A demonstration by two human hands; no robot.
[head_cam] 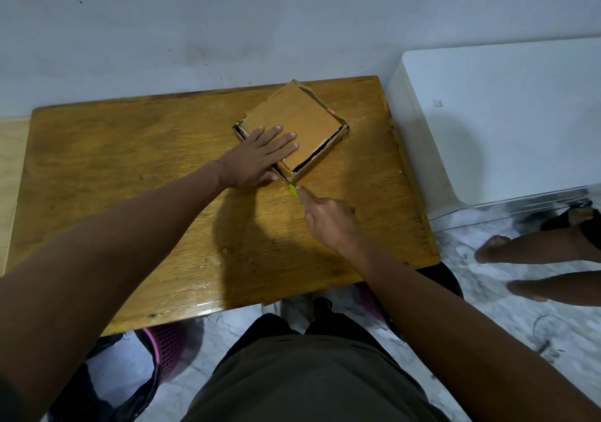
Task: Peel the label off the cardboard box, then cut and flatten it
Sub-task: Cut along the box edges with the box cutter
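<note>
A flat brown cardboard box lies on the wooden table, turned like a diamond, with dark gaps along its near edges. My left hand presses flat on the box's near left part, fingers straight. My right hand grips a green-handled cutter, index finger stretched along it. The cutter's tip meets the box's nearest corner. Most of the cutter is hidden inside the hand. No label shows on the box's top face.
A white appliance stands right of the table against the grey wall. Another person's feet are on the marble floor at right. A pink basket and a black bag sit under the table's near edge.
</note>
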